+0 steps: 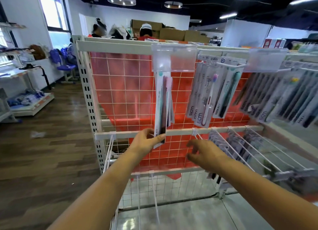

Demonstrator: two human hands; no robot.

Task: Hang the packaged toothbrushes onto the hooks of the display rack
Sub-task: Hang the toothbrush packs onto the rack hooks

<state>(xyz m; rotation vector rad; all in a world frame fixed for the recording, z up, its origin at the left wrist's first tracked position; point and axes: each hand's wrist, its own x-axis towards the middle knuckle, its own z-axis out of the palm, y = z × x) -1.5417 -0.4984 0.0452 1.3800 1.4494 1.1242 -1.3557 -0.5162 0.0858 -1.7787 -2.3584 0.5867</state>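
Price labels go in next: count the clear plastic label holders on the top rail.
2. One clear label holder hangs above the packs that the left hand holds; the other sits further right over the fuller hooks. More may lie beyond the right edge.

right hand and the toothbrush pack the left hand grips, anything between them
Head view: nothing held between right hand and toothbrush pack; only the rack's white wire grid over red backing behind.

Both bare forearms reach forward from the 6 o'clock side. The left hand [145, 141] points toward 1 o'clock, thumb and fingers pinched together. The right hand [205, 154] points toward 10 o'clock, fingers loosely curled, holding nothing.
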